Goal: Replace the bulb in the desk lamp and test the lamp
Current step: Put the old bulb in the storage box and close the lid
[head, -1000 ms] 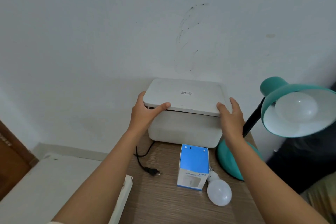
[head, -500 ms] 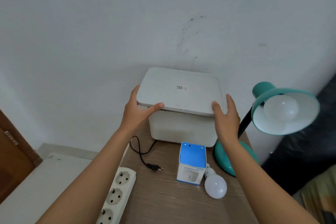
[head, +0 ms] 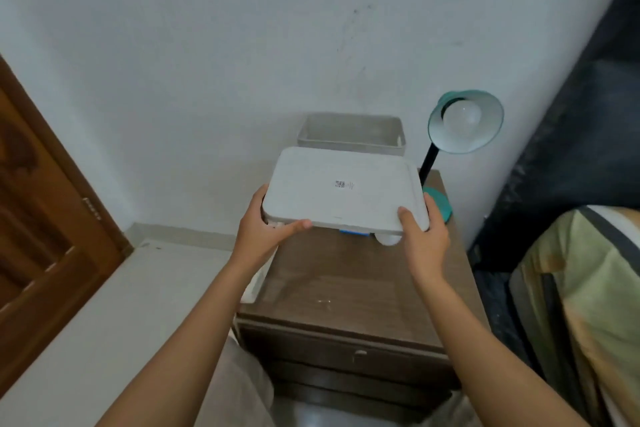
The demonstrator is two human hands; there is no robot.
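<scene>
I hold a flat white lid (head: 343, 189) level above the bedside table, my left hand (head: 266, 230) gripping its left edge and my right hand (head: 424, 236) its right edge. Behind it the open white box (head: 349, 135) stands against the wall. The teal desk lamp (head: 465, 121) stands at the table's back right, its shade tilted toward me with a white bulb (head: 462, 114) in the socket. Under the lid's near edge peek a loose white bulb (head: 386, 239) and a strip of the blue bulb carton (head: 353, 233); the rest of both is hidden.
The brown wooden table (head: 339, 288) has a drawer with a small knob (head: 360, 352) at its front. A white power strip (head: 258, 279) shows partly at the table's left edge. A wooden door (head: 38, 225) is at left, a bed with yellowish bedding (head: 581, 288) at right.
The lid has come off the box and moved toward me, held in both hands. The camera has pulled back and tilted down, so the box's open inside and the drawer now show.
</scene>
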